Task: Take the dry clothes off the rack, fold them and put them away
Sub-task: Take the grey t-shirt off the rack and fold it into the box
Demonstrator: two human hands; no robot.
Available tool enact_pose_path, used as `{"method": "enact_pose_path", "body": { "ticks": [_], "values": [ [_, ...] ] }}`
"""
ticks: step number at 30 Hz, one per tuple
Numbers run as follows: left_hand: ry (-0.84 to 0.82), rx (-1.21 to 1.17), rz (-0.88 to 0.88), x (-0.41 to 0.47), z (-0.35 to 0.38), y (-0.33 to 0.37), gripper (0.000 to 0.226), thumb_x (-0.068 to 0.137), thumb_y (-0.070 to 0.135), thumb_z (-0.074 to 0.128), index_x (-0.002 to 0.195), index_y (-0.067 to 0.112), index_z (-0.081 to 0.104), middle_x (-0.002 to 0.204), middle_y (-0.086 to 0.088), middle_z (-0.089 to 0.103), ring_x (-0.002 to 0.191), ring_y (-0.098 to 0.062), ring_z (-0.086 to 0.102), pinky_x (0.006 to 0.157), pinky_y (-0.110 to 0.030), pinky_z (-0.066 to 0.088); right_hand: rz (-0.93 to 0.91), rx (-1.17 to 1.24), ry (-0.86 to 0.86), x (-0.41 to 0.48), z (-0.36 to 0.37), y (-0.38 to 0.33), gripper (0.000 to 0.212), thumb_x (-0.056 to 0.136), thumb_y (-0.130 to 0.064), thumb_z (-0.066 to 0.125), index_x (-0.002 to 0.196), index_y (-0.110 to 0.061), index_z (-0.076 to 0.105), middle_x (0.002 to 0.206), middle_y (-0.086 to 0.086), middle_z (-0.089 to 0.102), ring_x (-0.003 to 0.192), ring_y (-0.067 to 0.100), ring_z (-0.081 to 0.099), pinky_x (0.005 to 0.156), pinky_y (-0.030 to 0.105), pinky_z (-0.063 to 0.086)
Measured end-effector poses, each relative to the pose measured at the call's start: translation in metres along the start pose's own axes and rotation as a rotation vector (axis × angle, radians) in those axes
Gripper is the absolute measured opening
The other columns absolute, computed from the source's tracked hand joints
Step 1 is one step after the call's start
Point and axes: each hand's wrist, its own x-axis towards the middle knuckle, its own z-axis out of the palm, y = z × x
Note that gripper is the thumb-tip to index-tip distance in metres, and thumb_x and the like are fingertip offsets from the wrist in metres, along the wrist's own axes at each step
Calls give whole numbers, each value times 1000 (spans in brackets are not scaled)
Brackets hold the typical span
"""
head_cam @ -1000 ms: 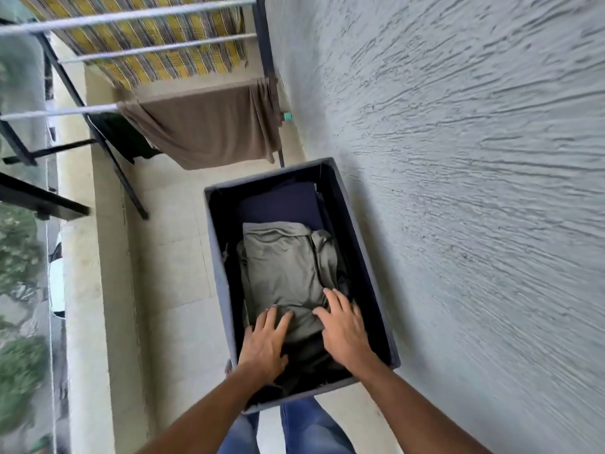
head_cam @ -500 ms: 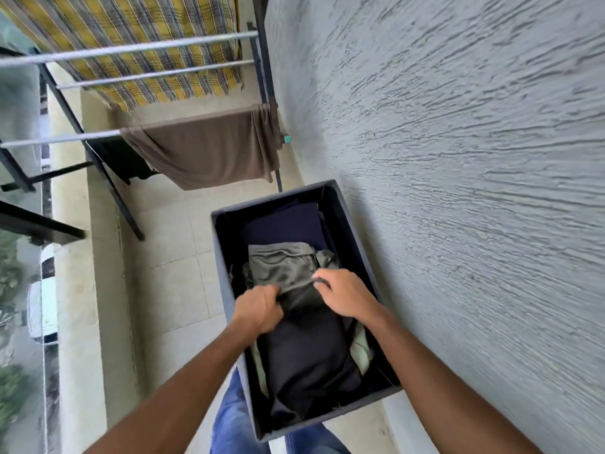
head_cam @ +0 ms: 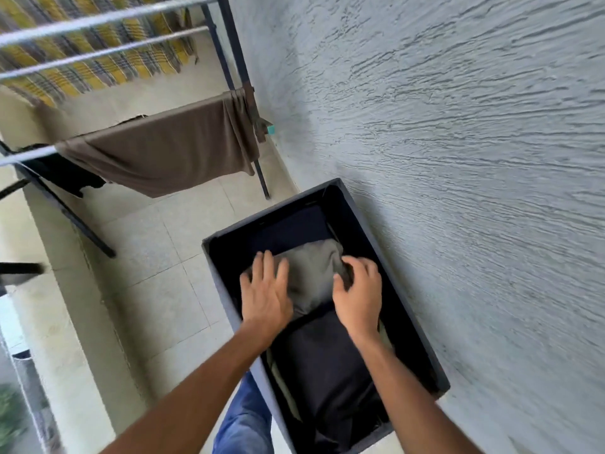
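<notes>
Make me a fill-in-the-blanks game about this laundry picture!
1. Both hands press on a grey folded garment inside a dark ____.
2. The cloth hanging on the rack's lowest rail is ____.
3. The left hand lies ____ on the garment.
4. The checked cloth has ____ stripes.

Answers: box, brown, flat, yellow

Probably home balcony: drying rack (head_cam: 108, 19), parapet (head_cam: 65, 290).

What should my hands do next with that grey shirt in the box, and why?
Probably press the grey shirt flat and tuck its bunched right edge down. The left hand lies open on it, while the right hand curls into a rumpled fold. It sits in the far half of the box, above a dark folded garment. Then go back for the brown cloth hanging on the rack.
</notes>
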Motion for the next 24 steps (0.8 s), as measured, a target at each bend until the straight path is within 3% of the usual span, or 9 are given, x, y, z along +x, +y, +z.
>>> {"method": "enact_pose_path", "body": {
  "ticks": [3, 6, 8, 13, 17, 21, 24],
  "values": [
    [-144, -79, 69, -24, 18, 13, 88, 84, 43, 60, 155, 24, 11, 161, -16, 8, 148, -33, 13, 107, -48, 35, 588, 517, 64, -42, 8, 3, 42, 81, -9, 80, 107, -34, 58, 115, 12, 62, 92, 24, 64, 81, 34, 53],
    [-235, -75, 72, -36, 37, 14, 110, 85, 43, 66, 154, 28, -19, 162, -16, -18, 151, -33, -1, 113, -46, 31, 974, 904, 20, -54, 18, -11, 54, 85, -14, 79, 128, -25, 49, 117, 9, 65, 102, 19, 63, 78, 34, 53],
    [-239, -55, 56, -33, 43, 13, 116, 84, 40, 68, 152, 29, -25, 161, -19, -19, 151, -33, 3, 112, -46, 32, 1059, 1010, -18, -46, 23, -21, 68, 85, -19, 80, 138, -30, 39, 111, 0, 65, 112, 20, 61, 86, 36, 53],
    [-184, 82, 76, -8, 42, 12, 119, 83, 41, 69, 152, 24, -25, 158, -20, 9, 132, -32, 33, 97, -42, 44, 1090, 913, 121, -24, 45, -17, 81, 75, -22, 88, 139, -19, 38, 102, 3, 67, 97, 19, 68, 90, 36, 54],
    [-222, 76, 142, 3, 39, 5, 118, 80, 51, 70, 155, 23, -17, 150, -15, 17, 126, -31, 36, 90, -39, 49, 1047, 895, 99, -23, 46, -27, 103, 68, -24, 92, 148, -29, 27, 121, -1, 60, 108, 16, 60, 100, 36, 49],
    [-238, 30, 149, 3, 39, 0, 112, 81, 51, 67, 156, 23, -12, 148, -13, 19, 126, -31, 36, 92, -41, 49, 1102, 922, 193, -11, 39, -46, 87, 66, -8, 90, 136, -17, 40, 119, 2, 59, 103, 19, 61, 92, 32, 49],
    [-241, -61, 118, 4, 30, -3, 102, 79, 41, 67, 156, 23, 2, 142, -10, 26, 124, -30, 39, 92, -42, 49, 1290, 1230, 131, -6, 34, -56, 66, 68, -2, 84, 126, -9, 54, 115, 10, 66, 98, 23, 66, 86, 41, 55]
  ]
}}
